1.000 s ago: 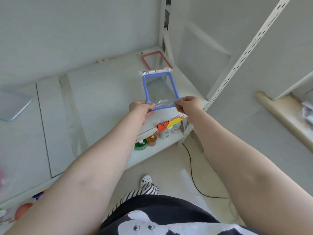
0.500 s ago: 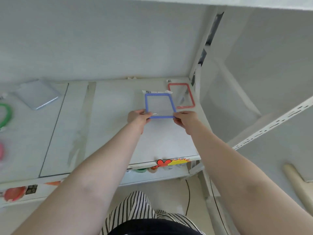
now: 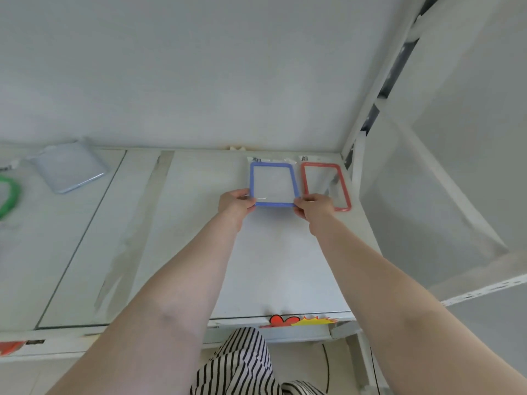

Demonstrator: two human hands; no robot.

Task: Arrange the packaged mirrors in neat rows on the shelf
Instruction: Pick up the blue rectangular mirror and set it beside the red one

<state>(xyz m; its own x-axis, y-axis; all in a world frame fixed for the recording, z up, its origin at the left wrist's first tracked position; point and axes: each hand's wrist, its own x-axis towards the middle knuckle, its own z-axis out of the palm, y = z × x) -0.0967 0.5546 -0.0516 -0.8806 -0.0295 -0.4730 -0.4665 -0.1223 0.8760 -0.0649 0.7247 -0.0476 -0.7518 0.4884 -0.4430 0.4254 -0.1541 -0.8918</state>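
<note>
A blue-framed packaged mirror [image 3: 273,183] lies flat at the back right of the white shelf [image 3: 199,252], its top near the back wall. My left hand [image 3: 235,203] pinches its near left corner and my right hand [image 3: 313,206] pinches its near right corner. Right beside it, in the shelf's back right corner, lies a red-framed packaged mirror [image 3: 325,185], parallel to the blue one with a narrow gap between them. My right hand covers part of the red frame's near left edge.
A pale blue packaged item [image 3: 70,169] lies tilted at the back left of the shelf, and a green ring-shaped item [image 3: 7,196] sits at the left edge. A white upright [image 3: 370,89] bounds the shelf on the right. A red and yellow sticker [image 3: 299,320] marks the front lip.
Both hands carried the blue mirror from above the shelf's front edge back toward the wall and lowered it next to the red mirror. My view tilted up toward the shelf.
</note>
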